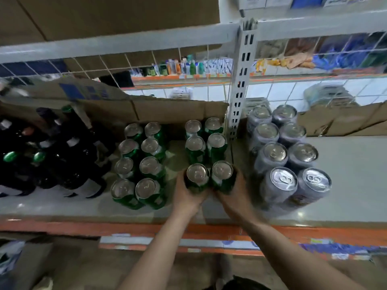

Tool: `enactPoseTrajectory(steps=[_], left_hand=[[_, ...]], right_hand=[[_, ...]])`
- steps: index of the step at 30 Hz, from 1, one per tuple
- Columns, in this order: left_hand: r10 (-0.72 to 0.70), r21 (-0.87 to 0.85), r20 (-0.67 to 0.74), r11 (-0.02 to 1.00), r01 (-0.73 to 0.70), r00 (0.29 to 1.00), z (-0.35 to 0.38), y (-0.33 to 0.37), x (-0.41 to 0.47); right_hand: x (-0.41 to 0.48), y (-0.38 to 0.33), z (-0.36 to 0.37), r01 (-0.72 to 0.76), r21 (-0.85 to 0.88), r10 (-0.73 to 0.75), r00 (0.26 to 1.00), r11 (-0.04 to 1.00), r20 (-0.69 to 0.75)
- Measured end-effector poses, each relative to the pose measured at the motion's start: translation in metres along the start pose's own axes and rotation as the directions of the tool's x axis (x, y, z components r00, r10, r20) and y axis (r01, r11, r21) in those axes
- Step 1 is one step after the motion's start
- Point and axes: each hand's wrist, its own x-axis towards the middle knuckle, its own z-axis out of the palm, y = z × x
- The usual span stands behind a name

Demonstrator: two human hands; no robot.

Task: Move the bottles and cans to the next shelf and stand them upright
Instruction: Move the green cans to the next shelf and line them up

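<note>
My left hand [188,195] grips an upright green can [197,174] from the front. Right beside it, my right hand [232,195] grips a second green can [222,171]. Both cans stand at the front of a double row of green cans [206,141] on the left shelf [62,204], just left of the white upright post [240,84]. Another block of several green cans [139,164] stands further left. Dark bottles [52,155] lie and lean at the far left. Several silver cans [287,155] stand upright on the right shelf [351,174].
A cardboard box wall [178,109] closes the back of the left shelf; more cardboard [345,120] sits behind the right shelf. An orange shelf edge [83,229] runs along the front. A wire grid and another aisle's goods show behind.
</note>
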Motion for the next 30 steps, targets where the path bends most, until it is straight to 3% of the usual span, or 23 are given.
enactPoseTrajectory(steps=[5, 15, 20, 22, 25, 30], left_hand=[[-0.028, 0.123, 0.027, 0.992, 0.024, 0.999, -0.003, -0.009, 0.001], [-0.023, 0.101, 0.098, 0.995, 0.013, 0.995, -0.013, 0.004, 0.034], [0.237, 0.138, 0.109, 0.958, -0.251, 0.965, -0.034, 0.042, 0.024], [0.313, 0.07, 0.098, 0.945, -0.32, 0.945, -0.054, 0.066, 0.014], [0.44, -0.017, 0.186, 0.895, -0.445, 0.878, -0.071, 0.112, 0.003], [0.603, -0.148, 0.301, 0.795, -0.588, 0.739, -0.044, 0.179, -0.014]], right_hand=[[-0.017, 0.02, 0.005, -0.071, -0.058, 0.07, 0.997, 0.996, -0.019], [0.019, 0.01, 0.022, -0.099, -0.153, 0.083, 0.991, 0.983, -0.109], [-0.006, -0.053, 0.014, 0.02, -0.169, -0.057, 0.975, 0.985, -0.216], [-0.018, -0.088, -0.005, 0.127, -0.152, -0.16, 0.96, 0.98, -0.23], [-0.026, -0.124, -0.049, 0.248, -0.169, -0.287, 0.921, 0.954, -0.264], [-0.049, -0.134, -0.135, 0.184, -0.184, -0.241, 0.9, 0.966, -0.364]])
